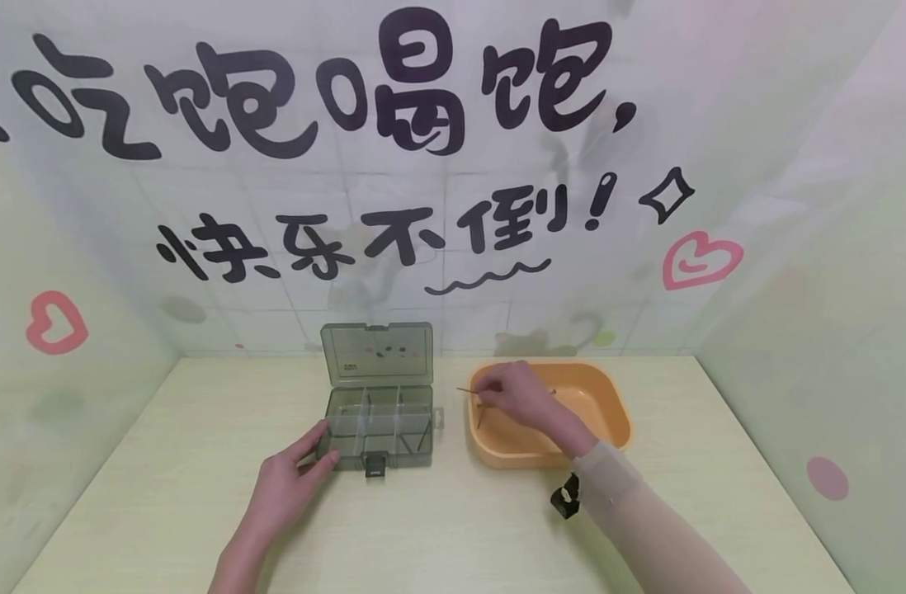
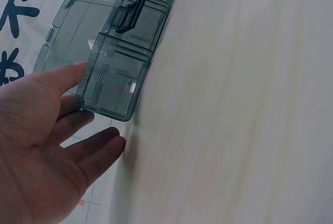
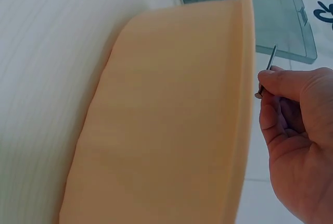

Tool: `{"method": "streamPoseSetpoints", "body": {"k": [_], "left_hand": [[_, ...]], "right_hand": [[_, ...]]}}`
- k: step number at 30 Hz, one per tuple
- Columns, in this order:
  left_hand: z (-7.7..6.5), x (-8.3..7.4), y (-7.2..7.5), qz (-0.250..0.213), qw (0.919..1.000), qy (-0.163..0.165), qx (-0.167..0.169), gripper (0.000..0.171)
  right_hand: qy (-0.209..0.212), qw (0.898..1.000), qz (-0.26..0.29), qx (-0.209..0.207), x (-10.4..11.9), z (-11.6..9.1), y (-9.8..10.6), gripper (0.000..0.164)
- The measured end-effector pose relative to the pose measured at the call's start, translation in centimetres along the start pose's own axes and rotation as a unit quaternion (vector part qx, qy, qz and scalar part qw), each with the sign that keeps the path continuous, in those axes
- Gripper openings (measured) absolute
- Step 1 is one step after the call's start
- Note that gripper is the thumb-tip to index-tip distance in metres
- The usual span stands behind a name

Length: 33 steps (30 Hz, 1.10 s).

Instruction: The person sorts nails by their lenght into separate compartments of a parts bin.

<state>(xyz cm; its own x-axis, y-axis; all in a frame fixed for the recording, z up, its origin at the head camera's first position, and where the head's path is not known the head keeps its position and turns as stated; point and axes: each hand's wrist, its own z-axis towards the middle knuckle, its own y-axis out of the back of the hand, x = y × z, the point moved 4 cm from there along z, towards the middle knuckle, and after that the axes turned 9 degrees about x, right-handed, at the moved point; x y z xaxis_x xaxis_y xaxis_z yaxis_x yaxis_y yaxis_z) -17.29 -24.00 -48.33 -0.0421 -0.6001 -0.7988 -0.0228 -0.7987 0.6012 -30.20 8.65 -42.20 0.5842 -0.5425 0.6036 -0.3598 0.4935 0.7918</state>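
Note:
A grey translucent compartment box [image 1: 379, 422] stands on the table with its lid [image 1: 379, 355] raised at the back. My left hand [image 1: 290, 487] holds its left front corner between thumb and forefinger; the other fingers hang loosely in the left wrist view. In its front right compartment lies at least one thin nail [image 1: 426, 433]. My right hand [image 1: 518, 396] pinches a nail [image 3: 270, 60] between thumb and forefinger, above the left rim of an orange tray [image 1: 624, 421]. The nail's flat head shows below the fingertips in the right wrist view. Several more nails lie in the tray, partly hidden by the hand.
The pale wooden table [image 1: 438, 536] is bounded by a printed back wall [image 1: 483, 322] and side panels. A dark latch [image 1: 375, 467] juts from the box's front. A black device [image 1: 566, 497] hangs at my right wrist. A narrow gap separates box and tray.

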Motion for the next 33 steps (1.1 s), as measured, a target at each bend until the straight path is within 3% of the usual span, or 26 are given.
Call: {"method": "streamPoseSetpoints", "body": {"k": [10, 16, 25, 33], "left_hand": [[0.1, -0.1, 0.0, -0.003, 0.9999, -0.01, -0.003, 0.06], [0.1, -0.1, 0.0, -0.006, 0.9999, -0.008, -0.002, 0.06], [0.0, -0.1, 0.0, -0.003, 1.0, -0.007, -0.003, 0.06], [0.1, -0.3, 0.1, -0.001, 1.0, -0.008, -0.003, 0.059]], "right_hand": [[-0.011, 1.0, -0.003, 0.024, 1.9, 0.7, -1.0, 0.012], [0.009, 0.999, -0.006, 0.034, 3.0, 1.2, -1.9, 0.012], [0.001, 0.996, 0.021, 0.084, 4.4, 1.4, -4.0, 0.013], [0.019, 0.994, -0.04, 0.102, 5.2, 2.0, -5.0, 0.013]]}}
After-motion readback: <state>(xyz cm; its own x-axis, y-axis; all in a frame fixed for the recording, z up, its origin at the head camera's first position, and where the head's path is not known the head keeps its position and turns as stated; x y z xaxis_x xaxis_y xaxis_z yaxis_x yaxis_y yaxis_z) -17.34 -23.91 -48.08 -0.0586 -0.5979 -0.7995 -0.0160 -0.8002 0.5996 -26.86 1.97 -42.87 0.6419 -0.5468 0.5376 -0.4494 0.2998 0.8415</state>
